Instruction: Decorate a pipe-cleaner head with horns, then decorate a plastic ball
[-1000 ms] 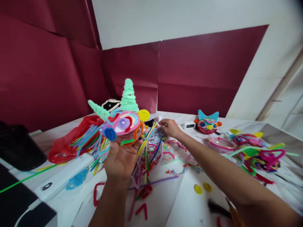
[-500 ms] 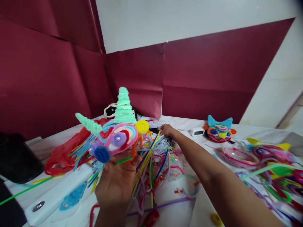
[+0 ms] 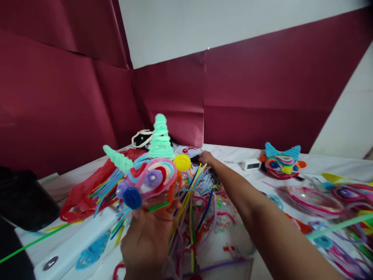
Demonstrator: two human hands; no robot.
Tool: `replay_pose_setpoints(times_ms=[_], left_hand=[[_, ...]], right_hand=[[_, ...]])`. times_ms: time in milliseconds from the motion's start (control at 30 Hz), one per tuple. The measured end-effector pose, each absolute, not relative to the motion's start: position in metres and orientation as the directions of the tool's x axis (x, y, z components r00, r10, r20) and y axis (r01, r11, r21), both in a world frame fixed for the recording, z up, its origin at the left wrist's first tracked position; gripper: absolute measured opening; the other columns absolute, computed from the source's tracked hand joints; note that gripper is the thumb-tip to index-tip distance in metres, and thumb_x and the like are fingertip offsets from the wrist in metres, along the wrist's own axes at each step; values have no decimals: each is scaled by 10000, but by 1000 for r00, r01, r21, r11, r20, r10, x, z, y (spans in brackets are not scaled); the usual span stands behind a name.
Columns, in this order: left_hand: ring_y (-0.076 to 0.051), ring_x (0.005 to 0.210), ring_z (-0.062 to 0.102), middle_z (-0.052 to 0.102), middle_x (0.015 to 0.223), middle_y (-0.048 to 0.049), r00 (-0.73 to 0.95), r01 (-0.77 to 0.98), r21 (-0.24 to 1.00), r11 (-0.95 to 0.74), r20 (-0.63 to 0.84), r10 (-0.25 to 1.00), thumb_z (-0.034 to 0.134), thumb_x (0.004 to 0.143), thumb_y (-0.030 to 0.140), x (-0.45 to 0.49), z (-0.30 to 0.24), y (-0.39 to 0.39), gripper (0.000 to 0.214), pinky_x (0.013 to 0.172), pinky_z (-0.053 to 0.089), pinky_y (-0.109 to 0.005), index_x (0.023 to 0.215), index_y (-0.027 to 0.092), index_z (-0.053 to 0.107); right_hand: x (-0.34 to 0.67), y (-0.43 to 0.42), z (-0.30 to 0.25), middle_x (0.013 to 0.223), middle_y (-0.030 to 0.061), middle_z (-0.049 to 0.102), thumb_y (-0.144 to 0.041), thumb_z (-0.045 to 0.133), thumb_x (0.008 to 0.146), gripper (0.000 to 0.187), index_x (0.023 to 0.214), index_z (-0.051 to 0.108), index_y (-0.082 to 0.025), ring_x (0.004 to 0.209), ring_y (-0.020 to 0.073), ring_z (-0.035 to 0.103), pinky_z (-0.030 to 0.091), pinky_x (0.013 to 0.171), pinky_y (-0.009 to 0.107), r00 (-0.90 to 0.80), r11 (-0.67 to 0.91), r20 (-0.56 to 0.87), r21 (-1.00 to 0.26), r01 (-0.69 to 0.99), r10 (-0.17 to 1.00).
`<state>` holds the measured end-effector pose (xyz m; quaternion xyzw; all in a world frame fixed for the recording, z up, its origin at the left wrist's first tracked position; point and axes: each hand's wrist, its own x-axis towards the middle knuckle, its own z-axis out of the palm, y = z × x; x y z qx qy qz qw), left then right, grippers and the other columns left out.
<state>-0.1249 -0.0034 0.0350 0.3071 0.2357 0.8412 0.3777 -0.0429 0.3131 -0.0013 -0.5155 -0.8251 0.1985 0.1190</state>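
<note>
Dark red paper sheets cover the two walls behind a white table (image 3: 233, 151), and higher up the wall is plain white. From my remote seat I see the left hand (image 3: 147, 239) raised in front of the camera, above the near part of the table. Its fingers are curled closed from below around a colourful pipe-cleaner face (image 3: 154, 177). This is a round piece of pink, red and light blue spirals, with two mint-green coiled horns on top, a dark blue pompon at the left and a yellow disc at the right. Thin coloured strands hang from its sides. The face is held upright in the air, not touching the table.

The right hand (image 3: 207, 158) is stretched far forward to the back of the table, just beside a small dark object (image 3: 196, 158). I cannot tell if its fingers are open or closed, because the hand is small and partly turned away.

Under the right forearm lies a loose heap of coloured pipe cleaners (image 3: 201, 202). A crumpled red plastic bag (image 3: 78, 192) lies at the left, with a long white box (image 3: 72, 243) near it. At the back right stand a small white clock-like device (image 3: 251, 165) and a second craft face with blue ears (image 3: 282, 163), near each other.
</note>
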Motion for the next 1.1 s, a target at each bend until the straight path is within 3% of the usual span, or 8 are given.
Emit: replay_pose_setpoints(times_ms=[167, 333, 500, 667, 933, 1100], left_hand=[[-265, 895, 724, 754, 1057, -8, -609, -469, 603, -645, 308, 731, 806, 643, 456, -120, 42, -2, 477, 571, 624, -290, 1076, 287, 704], [-259, 846, 729, 762, 993, -12, -636, -455, 608, -650, 289, 716, 804, 634, 469, -117, 44, -2, 446, 561, 620, -303, 1029, 278, 719], [-257, 825, 727, 747, 1068, -10, -648, -471, 619, -628, 239, 723, 838, 576, 484, -118, 41, -4, 514, 559, 619, -309, 1037, 287, 723], [-257, 825, 726, 747, 1053, -9, -655, -464, 624, -629, 236, 718, 837, 586, 479, -120, 43, -5, 516, 554, 618, -304, 1049, 289, 716], [-260, 835, 722, 754, 927, -14, -646, -460, 620, -635, 258, 719, 813, 630, 470, -121, 43, -4, 444, 519, 602, -283, 1019, 278, 716], [-268, 838, 725, 752, 1030, -5, -657, -462, 644, -609, 213, 723, 805, 629, 486, -121, 40, -4, 443, 523, 607, -302, 1021, 299, 717]], right_hand=[[-31, 323, 16, 1225, 88, 603, -348, 584, 939, 334, 1225, 575, -176, 1019, 213, 627, 545, 853, 423, -333, 144, -48, -838, 527, 942], [-31, 324, 30, 1226, 89, 601, -349, 589, 936, 350, 1236, 566, -171, 1021, 216, 627, 545, 851, 426, -242, 20, -32, -978, 209, 970], [-36, 322, 24, 1230, 90, 599, -350, 591, 935, 355, 1240, 564, -170, 1026, 219, 625, 544, 853, 430, -243, -55, -73, -995, 80, 967], [-45, 323, 5, 1223, 89, 602, -353, 589, 936, 353, 1235, 567, -169, 1021, 217, 627, 545, 851, 428, -362, -61, -110, -988, 145, 926], [-63, 336, -28, 1233, 86, 601, -350, 589, 935, 332, 1215, 584, -173, 1031, 221, 622, 541, 861, 423, -579, 239, -68, -867, 437, 813], [-65, 349, -40, 1245, 75, 599, -353, 602, 924, 335, 1206, 597, -171, 1039, 235, 619, 543, 854, 418, -719, 467, -53, -728, 503, 693]])
